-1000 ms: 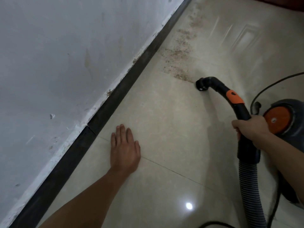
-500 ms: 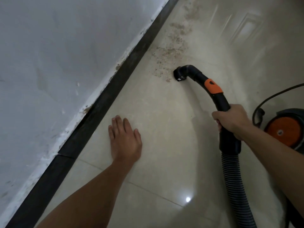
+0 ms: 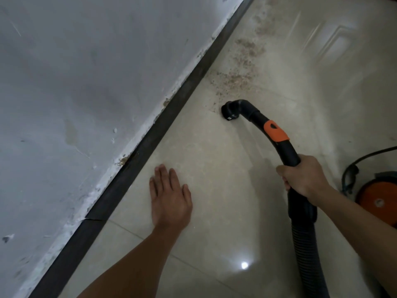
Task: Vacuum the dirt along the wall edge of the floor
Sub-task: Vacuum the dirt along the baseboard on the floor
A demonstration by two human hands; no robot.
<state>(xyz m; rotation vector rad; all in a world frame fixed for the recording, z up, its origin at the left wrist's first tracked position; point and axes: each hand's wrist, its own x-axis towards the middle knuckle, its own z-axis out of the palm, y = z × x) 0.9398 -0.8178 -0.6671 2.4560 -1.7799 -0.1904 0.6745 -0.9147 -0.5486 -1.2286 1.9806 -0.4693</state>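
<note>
Brown dirt [image 3: 236,77] is scattered on the beige tiled floor [image 3: 214,168], beside the dark skirting board [image 3: 150,134] of the grey wall. A black vacuum handle pipe [image 3: 285,147] with an orange band curves down to its open nozzle end [image 3: 228,111], which sits on the floor at the near edge of the dirt. My right hand [image 3: 303,175] grips the pipe just above the ribbed hose [image 3: 307,250]. My left hand [image 3: 169,196] rests flat on the tile, fingers straight, close to the skirting board.
The vacuum body [image 3: 380,198], grey with an orange disc, stands at the right edge with a black cable [image 3: 369,155] arcing above it. More dirt [image 3: 264,22] runs farther along the wall. The wall [image 3: 86,82] fills the left side.
The nozzle has swept left, toward the wall, into the near edge of the dirt patch, and the nearest dirt is gone. My left hand stays flat on the floor.
</note>
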